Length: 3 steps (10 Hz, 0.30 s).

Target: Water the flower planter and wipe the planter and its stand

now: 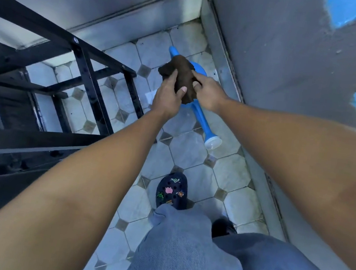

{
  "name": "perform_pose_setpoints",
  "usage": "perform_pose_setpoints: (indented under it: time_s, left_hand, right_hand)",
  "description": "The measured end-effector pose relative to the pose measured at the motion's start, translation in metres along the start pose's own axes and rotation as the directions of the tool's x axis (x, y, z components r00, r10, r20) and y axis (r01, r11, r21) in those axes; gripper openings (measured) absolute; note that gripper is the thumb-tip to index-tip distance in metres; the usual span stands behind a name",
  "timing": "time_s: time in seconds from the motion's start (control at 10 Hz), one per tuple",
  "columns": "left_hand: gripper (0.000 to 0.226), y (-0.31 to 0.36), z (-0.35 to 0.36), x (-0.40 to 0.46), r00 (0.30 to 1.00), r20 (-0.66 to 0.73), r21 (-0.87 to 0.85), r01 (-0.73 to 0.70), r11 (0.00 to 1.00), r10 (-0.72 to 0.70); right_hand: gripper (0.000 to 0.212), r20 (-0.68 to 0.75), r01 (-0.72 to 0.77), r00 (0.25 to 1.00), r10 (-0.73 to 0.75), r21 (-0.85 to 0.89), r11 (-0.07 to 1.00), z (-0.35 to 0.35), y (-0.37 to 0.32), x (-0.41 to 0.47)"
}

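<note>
A dark brown cloth is held between both hands above the tiled floor. The left hand is closed on the cloth's near left edge, with the thumb laid across the top of the cloth and the fingers tucked beneath it. The right hand is pinched on the cloth's right side, with the forefinger stretched along the upper edge and the thumb pressed on the surface. The cloth is bunched and crumpled rather than spread flat.

Directly under the cloth and hands a blue watering can is seen on the floor, close to the right-hand wall. Its long spout is pointed toward the person and is ended by a pale, round sprinkler head; its body is largely hidden by the cloth.

To the left a black metal stand is seen, made of crossed bars, with the floor tiles visible through its frame. The planter itself cannot be made out.

At the bottom, blue trousers and a dark clog decorated with small coloured charms are seen.
</note>
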State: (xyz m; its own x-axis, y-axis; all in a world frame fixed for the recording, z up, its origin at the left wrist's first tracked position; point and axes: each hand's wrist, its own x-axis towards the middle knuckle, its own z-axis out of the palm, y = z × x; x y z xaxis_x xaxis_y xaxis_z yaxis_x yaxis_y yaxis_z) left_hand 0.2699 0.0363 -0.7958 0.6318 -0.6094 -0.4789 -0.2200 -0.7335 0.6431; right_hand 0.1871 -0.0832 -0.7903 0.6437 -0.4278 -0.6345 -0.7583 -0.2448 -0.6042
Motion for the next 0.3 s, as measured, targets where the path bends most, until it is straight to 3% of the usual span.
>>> perform_pose_setpoints:
  time_s: [0.1, 0.2, 0.3]
  left_hand:
    - [0.063, 0.004, -0.012, -0.008, 0.998, 0.063, 0.141, -0.009, 0.990, 0.000]
    - [0.063, 0.028, -0.039, -0.042, 0.995, 0.092, 0.208, 0.009, 0.978, -0.029]
    - [0.062, 0.068, -0.074, -0.091, 0.997, 0.067, 0.253, -0.046, 0.966, 0.029]
  right_hand:
    - [0.054, 0.023, -0.008, 1.000, 0.009, -0.036, 0.999, -0.011, -0.014, -0.013]
    - [0.053, -0.041, -0.012, 0.999, 0.010, -0.054, 0.998, -0.033, -0.038, -0.051]
    - [0.050, -0.064, -0.001, 0.998, -0.003, -0.071, 0.997, -0.065, -0.071, -0.110]
